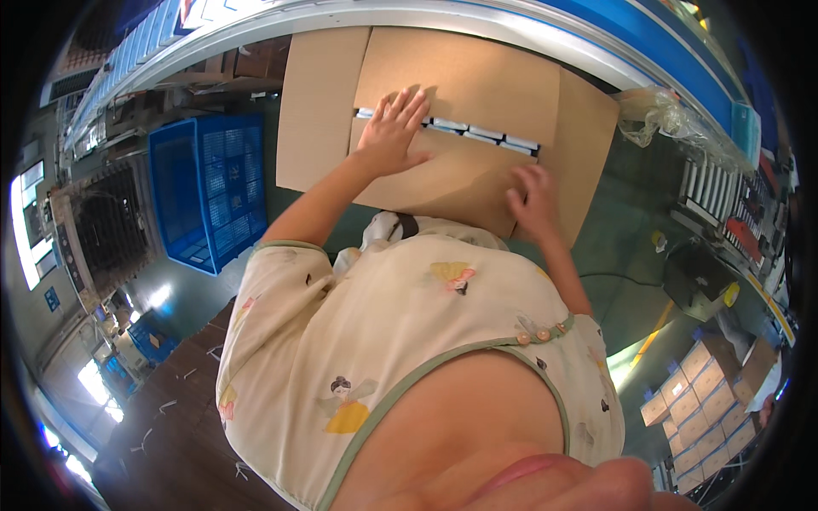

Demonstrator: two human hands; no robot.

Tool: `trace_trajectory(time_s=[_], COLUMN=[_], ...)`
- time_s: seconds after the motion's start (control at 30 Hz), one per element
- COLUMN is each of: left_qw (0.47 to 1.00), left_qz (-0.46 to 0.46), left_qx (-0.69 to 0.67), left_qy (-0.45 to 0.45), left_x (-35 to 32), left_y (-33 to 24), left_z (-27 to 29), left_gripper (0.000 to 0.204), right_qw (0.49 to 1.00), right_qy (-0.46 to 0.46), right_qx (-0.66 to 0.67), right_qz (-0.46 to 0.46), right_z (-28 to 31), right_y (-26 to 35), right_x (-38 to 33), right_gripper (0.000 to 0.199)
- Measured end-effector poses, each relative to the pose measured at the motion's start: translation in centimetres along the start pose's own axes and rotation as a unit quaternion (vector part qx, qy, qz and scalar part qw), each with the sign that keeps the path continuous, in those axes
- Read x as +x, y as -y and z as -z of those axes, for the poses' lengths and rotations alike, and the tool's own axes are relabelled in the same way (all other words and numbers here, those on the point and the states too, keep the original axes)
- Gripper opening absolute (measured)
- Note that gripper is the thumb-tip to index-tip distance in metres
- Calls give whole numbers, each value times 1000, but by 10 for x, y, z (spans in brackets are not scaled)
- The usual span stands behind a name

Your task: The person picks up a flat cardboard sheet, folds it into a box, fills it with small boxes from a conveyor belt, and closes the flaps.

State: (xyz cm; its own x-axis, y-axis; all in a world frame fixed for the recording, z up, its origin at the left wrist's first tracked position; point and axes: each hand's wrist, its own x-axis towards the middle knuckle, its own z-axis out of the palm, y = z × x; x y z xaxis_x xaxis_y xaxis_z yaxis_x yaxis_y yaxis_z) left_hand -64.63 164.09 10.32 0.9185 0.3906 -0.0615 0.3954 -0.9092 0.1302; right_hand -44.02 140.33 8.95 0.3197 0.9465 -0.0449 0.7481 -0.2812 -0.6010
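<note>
A large brown cardboard box (464,72) stands before me. Its two long flaps are folded inward, and its side flaps spread outward at left and right. Through the gap between the long flaps, rows of small white-and-dark packs (486,134) show; the rest of the contents is hidden. My left hand (392,136) lies with fingers stretched across the gap, pressing on the flaps. Above the near flap's right end is my right hand (537,202), slightly blurred, its fingers loosely curled and apart, with nothing visible in them. Whether it touches the cardboard I cannot tell.
A blue plastic crate (209,192) stands at the left. Beyond the box runs a pale metal rail (409,17). Clear plastic wrap (660,119) hangs at the far right. Small cartons (703,404) are stacked at the lower right, and a dark cable (618,277) crosses the floor.
</note>
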Motion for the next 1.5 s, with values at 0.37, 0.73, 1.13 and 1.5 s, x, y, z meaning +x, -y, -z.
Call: trace_trajectory(time_s=[0.37,0.73,1.13,1.5], left_qw=[999,942,732,981], left_qz=[-12,128,263,-111], left_qx=[-36,-160,-625,-133], left_qy=[-1,-265,-62,86], left_x=[-31,-35,-190,-87], left_y=[19,93,144,-7], left_z=[-51,-52,14,-18], left_gripper=[82,66,49,67], right_qw=[903,950,970,948], right_qy=[-139,-87,-31,-129], right_qx=[29,-267,-232,-207], right_qz=[-406,-140,-63,-204], right_z=[19,-135,-121,-148], right_y=[-60,127,103,106], right_x=[-111,27,5,34], right_gripper=[49,77,72,59])
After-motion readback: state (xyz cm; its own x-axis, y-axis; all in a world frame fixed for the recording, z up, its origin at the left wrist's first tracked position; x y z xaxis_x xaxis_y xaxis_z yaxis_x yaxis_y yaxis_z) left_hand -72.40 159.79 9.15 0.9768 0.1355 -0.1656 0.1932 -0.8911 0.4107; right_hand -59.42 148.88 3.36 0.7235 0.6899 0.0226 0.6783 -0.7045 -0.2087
